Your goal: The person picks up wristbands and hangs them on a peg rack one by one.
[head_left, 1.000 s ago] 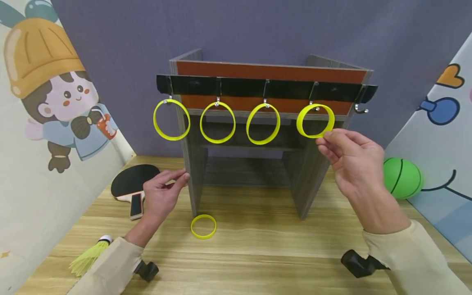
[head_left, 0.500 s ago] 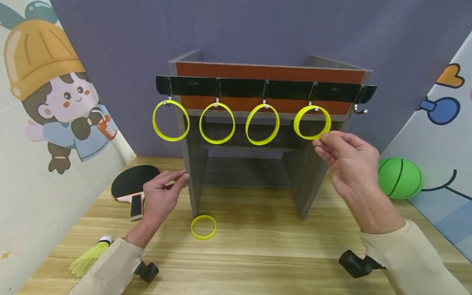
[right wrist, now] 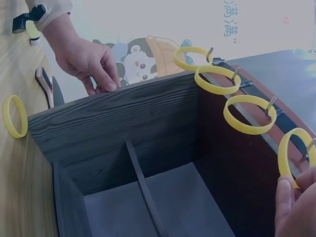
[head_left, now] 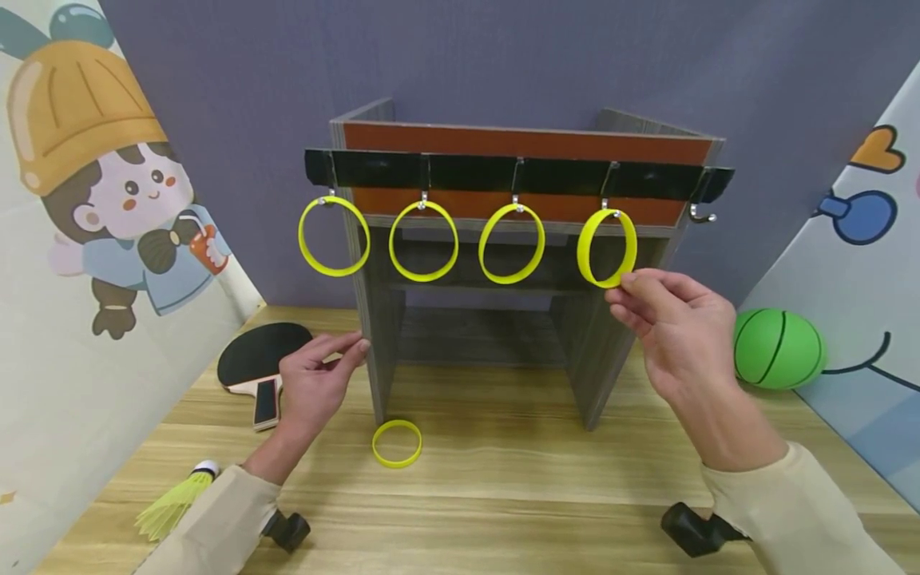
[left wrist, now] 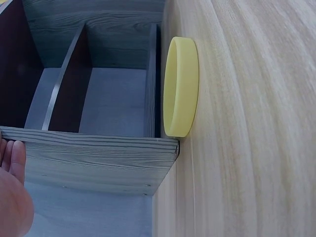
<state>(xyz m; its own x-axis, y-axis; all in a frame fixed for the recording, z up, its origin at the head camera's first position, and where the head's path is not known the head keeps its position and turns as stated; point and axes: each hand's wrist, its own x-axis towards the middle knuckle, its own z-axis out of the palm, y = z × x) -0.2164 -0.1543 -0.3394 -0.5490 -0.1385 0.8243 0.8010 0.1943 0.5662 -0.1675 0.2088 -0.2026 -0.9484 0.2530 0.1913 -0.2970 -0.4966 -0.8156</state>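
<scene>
My right hand [head_left: 683, 335] pinches the lower right edge of a yellow wristband [head_left: 585, 247] between thumb and fingers. The top of this band is at the fourth metal hook, and the right wrist view shows the hook's tip [right wrist: 310, 146] inside the loop. Three more yellow wristbands [head_left: 483, 249] hang from the hooks to its left. My left hand [head_left: 314, 383] holds the front edge of the grey wooden shelf's left side panel [head_left: 374, 375] with its fingertips. Another yellow wristband [left wrist: 187, 89] lies on the table by the foot of that panel.
A black rail [head_left: 470, 172] with hooks crosses the shelf's front; its rightmost hook [head_left: 703, 214] bears nothing. Left on the table are a table tennis bat [head_left: 262, 351] and a yellow shuttlecock [head_left: 172, 503]. A green ball [head_left: 779, 349] lies at the right.
My right hand has moved slightly down and left. The wristband it pinches has turned and now hangs lower and narrower in view. The left hand has stayed in place.
</scene>
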